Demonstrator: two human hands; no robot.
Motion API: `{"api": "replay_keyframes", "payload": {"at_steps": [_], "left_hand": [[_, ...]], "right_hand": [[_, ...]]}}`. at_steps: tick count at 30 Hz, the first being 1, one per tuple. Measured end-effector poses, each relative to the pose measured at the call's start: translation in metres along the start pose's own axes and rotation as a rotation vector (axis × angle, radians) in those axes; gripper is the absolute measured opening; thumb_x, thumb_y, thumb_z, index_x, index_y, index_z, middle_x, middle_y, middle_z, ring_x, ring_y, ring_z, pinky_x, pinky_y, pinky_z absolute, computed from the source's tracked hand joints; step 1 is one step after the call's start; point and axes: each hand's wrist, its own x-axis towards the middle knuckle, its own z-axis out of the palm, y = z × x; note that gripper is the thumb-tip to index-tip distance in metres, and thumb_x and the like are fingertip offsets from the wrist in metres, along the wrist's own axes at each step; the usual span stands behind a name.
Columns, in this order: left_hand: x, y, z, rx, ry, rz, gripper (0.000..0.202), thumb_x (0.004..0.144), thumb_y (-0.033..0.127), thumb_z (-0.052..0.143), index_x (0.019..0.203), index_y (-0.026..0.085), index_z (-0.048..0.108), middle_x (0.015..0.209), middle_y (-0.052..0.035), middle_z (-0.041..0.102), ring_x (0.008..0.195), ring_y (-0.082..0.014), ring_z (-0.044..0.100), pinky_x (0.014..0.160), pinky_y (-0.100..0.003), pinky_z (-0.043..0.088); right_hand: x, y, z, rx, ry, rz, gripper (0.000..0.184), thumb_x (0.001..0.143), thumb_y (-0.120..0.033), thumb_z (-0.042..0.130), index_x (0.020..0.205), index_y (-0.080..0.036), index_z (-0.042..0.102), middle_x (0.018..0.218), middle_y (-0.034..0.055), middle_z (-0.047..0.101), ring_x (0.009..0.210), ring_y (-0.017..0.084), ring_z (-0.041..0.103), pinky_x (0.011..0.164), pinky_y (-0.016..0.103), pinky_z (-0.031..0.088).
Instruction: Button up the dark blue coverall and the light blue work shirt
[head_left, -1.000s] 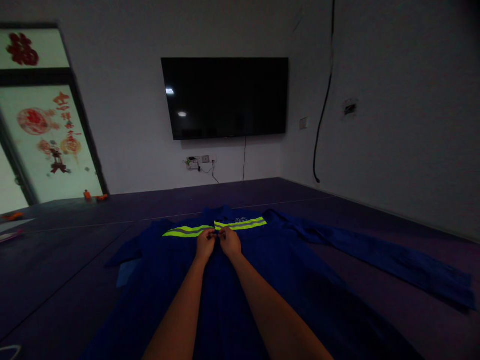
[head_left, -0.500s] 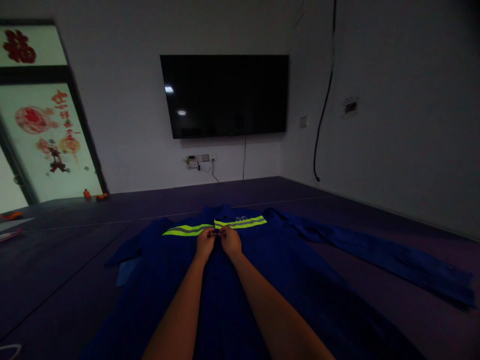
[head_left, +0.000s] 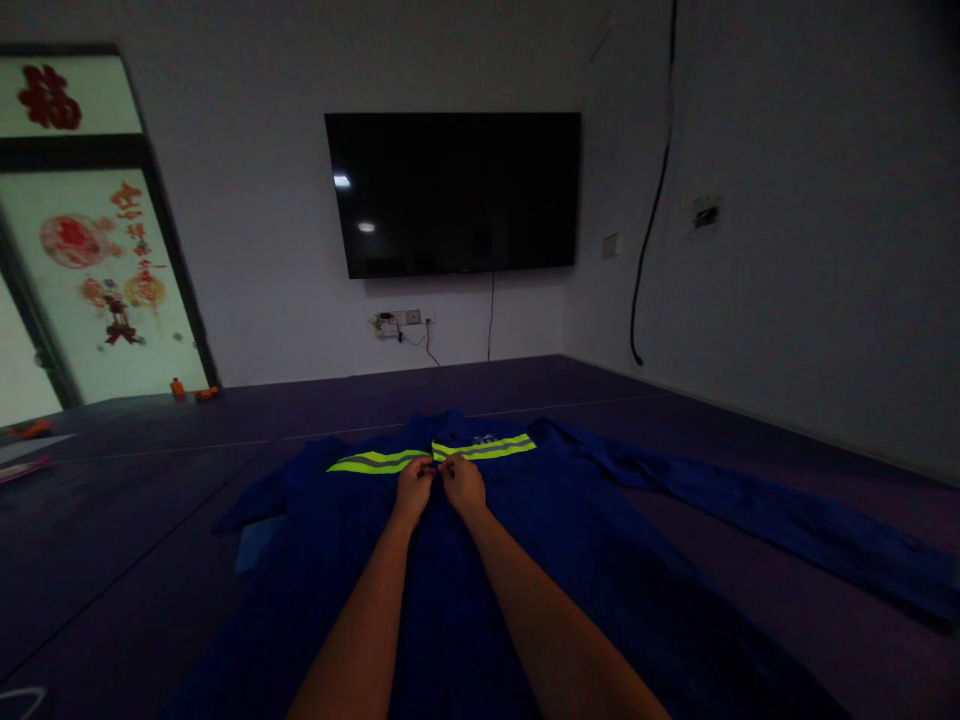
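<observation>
A blue work jacket (head_left: 570, 540) lies spread flat on the dark floor mat, front side up, with a yellow reflective stripe (head_left: 375, 462) across its chest. My left hand (head_left: 414, 488) and my right hand (head_left: 463, 484) meet at the jacket's front opening, just below the stripe. Both hands are closed in a pinch on the two front edges of the jacket. One long sleeve (head_left: 787, 515) stretches out to the right. The other sleeve lies bunched at the left (head_left: 255, 505).
A dark television (head_left: 454, 192) hangs on the white wall ahead, with sockets and cables (head_left: 401, 322) below it. A glass door with red decorations (head_left: 105, 270) stands at the left. Small orange objects (head_left: 191, 391) lie on the floor near it. The white wall at the right runs close to the sleeve.
Both hands have stayed pinched at the jacket's front opening. The view has shifted only slightly.
</observation>
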Motion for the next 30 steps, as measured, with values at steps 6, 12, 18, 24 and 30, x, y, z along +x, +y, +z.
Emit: {"api": "replay_keyframes", "payload": {"at_steps": [6, 12, 18, 24, 30], "left_hand": [[0.0002, -0.0005, -0.0008, 0.009, 0.030, -0.014, 0.029, 0.064, 0.010, 0.051, 0.089, 0.015, 0.064, 0.084, -0.0047, 0.066, 0.080, -0.0163, 0.060, 0.077, -0.029, 0.045], [0.0015, -0.0019, -0.0010, 0.007, 0.015, -0.019, 0.026, 0.066, 0.011, 0.051, 0.087, 0.016, 0.065, 0.084, -0.0048, 0.067, 0.083, -0.0175, 0.060, 0.078, -0.030, 0.045], [0.0027, -0.0041, -0.0008, -0.004, 0.009, -0.020, 0.025, 0.066, 0.012, 0.052, 0.086, 0.016, 0.066, 0.084, -0.0047, 0.067, 0.085, -0.0180, 0.060, 0.080, -0.030, 0.045], [0.0027, -0.0038, -0.0010, -0.031, -0.001, -0.028, 0.027, 0.065, 0.013, 0.052, 0.088, 0.017, 0.065, 0.088, -0.0042, 0.067, 0.086, -0.0176, 0.060, 0.079, -0.030, 0.045], [0.0013, -0.0005, -0.0016, -0.051, -0.013, -0.037, 0.030, 0.064, 0.011, 0.051, 0.090, 0.017, 0.065, 0.094, -0.0053, 0.067, 0.090, -0.0186, 0.060, 0.082, -0.031, 0.045]], "right_hand": [[0.0009, 0.0008, 0.0008, 0.055, 0.000, -0.025, 0.015, 0.075, -0.016, 0.051, 0.087, -0.020, 0.060, 0.082, 0.0021, 0.066, 0.078, 0.013, 0.059, 0.065, 0.019, 0.037], [0.0025, 0.0019, 0.0016, 0.071, -0.003, -0.014, 0.015, 0.076, -0.016, 0.051, 0.087, -0.020, 0.061, 0.082, 0.0017, 0.066, 0.078, 0.012, 0.059, 0.066, 0.019, 0.039], [0.0026, 0.0025, 0.0018, 0.039, -0.007, -0.017, 0.012, 0.077, -0.019, 0.051, 0.085, -0.021, 0.061, 0.083, 0.0015, 0.066, 0.080, 0.012, 0.059, 0.066, 0.019, 0.038], [0.0015, 0.0025, 0.0015, -0.008, -0.012, -0.003, 0.012, 0.078, -0.022, 0.051, 0.085, -0.021, 0.060, 0.083, 0.0023, 0.065, 0.080, 0.013, 0.059, 0.065, 0.020, 0.036], [0.0005, 0.0010, 0.0005, -0.080, -0.039, -0.011, 0.014, 0.079, -0.020, 0.048, 0.087, -0.020, 0.059, 0.084, 0.0032, 0.065, 0.082, 0.014, 0.058, 0.064, 0.020, 0.035]]}}
